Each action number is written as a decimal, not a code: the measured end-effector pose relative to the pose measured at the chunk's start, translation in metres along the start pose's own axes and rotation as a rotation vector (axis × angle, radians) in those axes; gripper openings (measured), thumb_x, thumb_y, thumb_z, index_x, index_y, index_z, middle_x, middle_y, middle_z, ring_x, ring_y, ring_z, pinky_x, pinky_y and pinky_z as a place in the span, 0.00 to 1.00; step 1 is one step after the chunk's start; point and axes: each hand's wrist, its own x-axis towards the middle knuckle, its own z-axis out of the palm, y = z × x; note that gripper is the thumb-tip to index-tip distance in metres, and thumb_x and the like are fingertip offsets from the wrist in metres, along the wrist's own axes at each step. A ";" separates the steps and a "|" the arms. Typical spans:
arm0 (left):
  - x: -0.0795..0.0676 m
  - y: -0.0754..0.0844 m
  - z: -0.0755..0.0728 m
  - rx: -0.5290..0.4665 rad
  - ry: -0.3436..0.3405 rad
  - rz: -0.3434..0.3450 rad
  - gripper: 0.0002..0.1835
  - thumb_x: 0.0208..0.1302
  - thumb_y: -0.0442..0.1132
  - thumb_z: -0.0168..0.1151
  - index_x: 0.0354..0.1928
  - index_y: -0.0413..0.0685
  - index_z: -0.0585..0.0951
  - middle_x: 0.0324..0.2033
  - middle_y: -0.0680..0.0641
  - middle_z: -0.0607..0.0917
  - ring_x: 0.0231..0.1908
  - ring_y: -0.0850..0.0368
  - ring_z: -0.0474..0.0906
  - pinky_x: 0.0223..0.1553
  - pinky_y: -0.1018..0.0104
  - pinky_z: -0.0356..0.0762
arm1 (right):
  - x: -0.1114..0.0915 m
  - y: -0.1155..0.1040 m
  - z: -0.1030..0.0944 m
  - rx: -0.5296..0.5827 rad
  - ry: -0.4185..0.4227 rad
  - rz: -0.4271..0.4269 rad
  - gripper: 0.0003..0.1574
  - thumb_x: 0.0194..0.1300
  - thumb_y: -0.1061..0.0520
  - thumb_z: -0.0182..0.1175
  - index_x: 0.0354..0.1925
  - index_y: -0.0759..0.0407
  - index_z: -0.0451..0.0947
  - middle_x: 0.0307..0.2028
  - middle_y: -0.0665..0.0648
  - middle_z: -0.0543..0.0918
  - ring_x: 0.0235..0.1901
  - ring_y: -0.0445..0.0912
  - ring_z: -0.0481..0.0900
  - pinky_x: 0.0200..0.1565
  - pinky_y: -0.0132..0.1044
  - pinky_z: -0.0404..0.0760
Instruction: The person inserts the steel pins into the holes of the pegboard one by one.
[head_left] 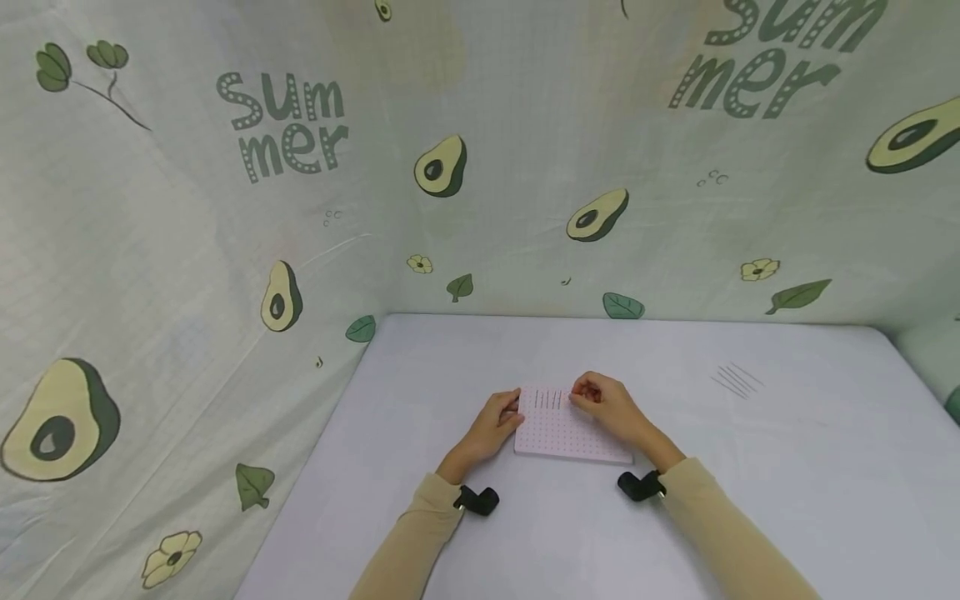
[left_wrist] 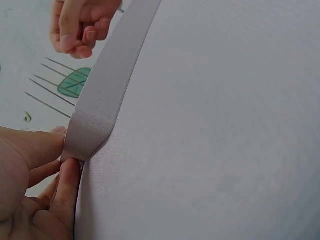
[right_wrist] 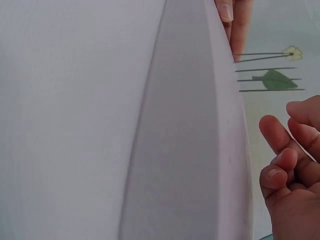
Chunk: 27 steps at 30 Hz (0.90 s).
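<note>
Pale pink, rectangular board with a regular grid of small holes (head_left: 570,437) lies flat near the middle of the white-covered bench (head_left: 450,358), one long edge facing the person, so that both hands reach it comfortably from the near side. Thin, dark, straight rods (right_wrist: 272,90) stand in a row along its far side, starting near the left end; their upright stance suggests the holes grip their lower ends. The left hand (head_left: 491,427) is clamped on the board's left edge, thumb and fingers bent about the corner area, probably to keep it from sliding or turning while the other hand works. The right hand (head_left: 609,406) hovers over the far part of the board, just right of the standing rods, its fingers bent and bunched toward the surface; I cannot tell whether the fingertips meet or pinch a rod, since none shows clearly between them. Its place in line with the row seems chosen for working at the next holes without brushing the standing rods. More thin, dark loose rods (head_left: 735,380) lie roughly side by side on the bench, well apart from the board toward the far right, a spot that looks handy for the right hand yet out of its way.
</note>
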 end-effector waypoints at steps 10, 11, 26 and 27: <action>0.001 0.004 -0.003 -0.010 -0.003 -0.002 0.28 0.75 0.31 0.54 0.73 0.32 0.61 0.61 0.35 0.68 0.60 0.44 0.71 0.62 0.64 0.72 | 0.000 0.002 -0.034 0.000 0.050 0.001 0.03 0.67 0.65 0.64 0.38 0.66 0.79 0.32 0.57 0.83 0.29 0.44 0.75 0.29 0.27 0.74; 0.001 0.004 -0.003 -0.006 -0.002 0.000 0.28 0.75 0.32 0.54 0.73 0.32 0.61 0.61 0.35 0.68 0.60 0.44 0.70 0.62 0.64 0.72 | 0.000 0.003 -0.037 0.000 0.057 0.005 0.04 0.67 0.65 0.64 0.38 0.66 0.79 0.32 0.58 0.84 0.29 0.46 0.77 0.29 0.27 0.74; 0.000 0.002 -0.001 -0.013 0.003 -0.004 0.28 0.74 0.31 0.54 0.73 0.32 0.61 0.62 0.35 0.68 0.59 0.45 0.70 0.63 0.58 0.71 | -0.024 0.023 -0.092 -0.146 0.130 0.046 0.07 0.68 0.61 0.65 0.40 0.66 0.81 0.34 0.59 0.85 0.31 0.44 0.78 0.30 0.25 0.75; 0.000 0.001 -0.001 -0.020 0.005 -0.005 0.28 0.74 0.31 0.54 0.73 0.32 0.61 0.62 0.35 0.68 0.59 0.45 0.70 0.63 0.58 0.71 | -0.026 0.023 -0.096 -0.161 0.136 0.054 0.07 0.67 0.61 0.65 0.40 0.65 0.81 0.34 0.59 0.85 0.31 0.44 0.77 0.30 0.25 0.75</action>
